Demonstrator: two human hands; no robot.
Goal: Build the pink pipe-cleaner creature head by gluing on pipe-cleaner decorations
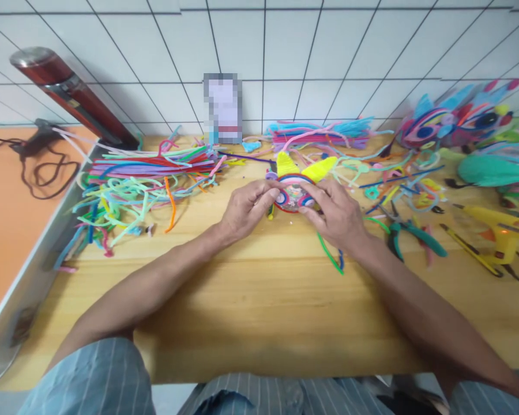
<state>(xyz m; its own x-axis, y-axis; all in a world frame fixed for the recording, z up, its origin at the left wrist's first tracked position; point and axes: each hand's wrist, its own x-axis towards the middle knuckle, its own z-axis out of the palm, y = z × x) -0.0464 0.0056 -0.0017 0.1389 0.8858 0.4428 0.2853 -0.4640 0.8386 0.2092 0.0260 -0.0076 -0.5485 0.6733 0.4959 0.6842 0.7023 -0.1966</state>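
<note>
Between my two hands is a round pipe-cleaner animal face with two yellow pointed ears, ringed eyes and a red and blue rim. My left hand pinches its left edge between thumb and fingers. On the opposite side, my right hand grips the rim, forefinger along the top and thumb near the lower edge. A green pipe cleaner lies on the table below my right hand, beside a short blue one.
Bundled pipe cleaners lie at left, with another bundle behind. To the right are green-handled pliers, a yellow cutter and a yellow glue gun. A phone leans on the tiled wall; a red flask stands left.
</note>
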